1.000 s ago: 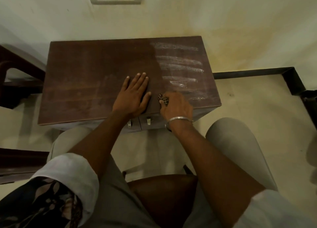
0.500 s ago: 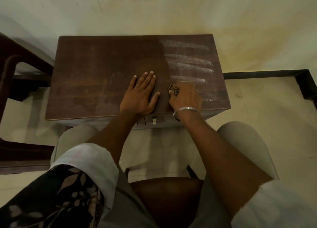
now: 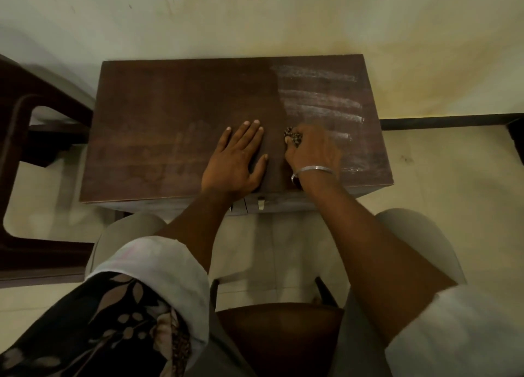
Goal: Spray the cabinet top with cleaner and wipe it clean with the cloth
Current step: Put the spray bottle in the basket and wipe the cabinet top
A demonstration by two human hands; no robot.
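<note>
Left hand (image 3: pixel 235 158) flat on the cabinet top (image 3: pixel 158 127), palm down near the front edge. Its fingers (image 3: pixel 249 134) are straight and close together, thumb splayed to the right. Left forearm comes in straight from my lap. Right hand (image 3: pixel 314 155) just beside it, not touching, knuckles up, motion-blurred. Right fingers curled round the cloth (image 3: pixel 292 137). Only a small patterned wad shows, poking out on the left of the hand, down on the wood. Metal bangle (image 3: pixel 312 170) on the right wrist, above the front edge. White streaks (image 3: pixel 320 104) across the right part of the top, behind and right of the right hand.
</note>
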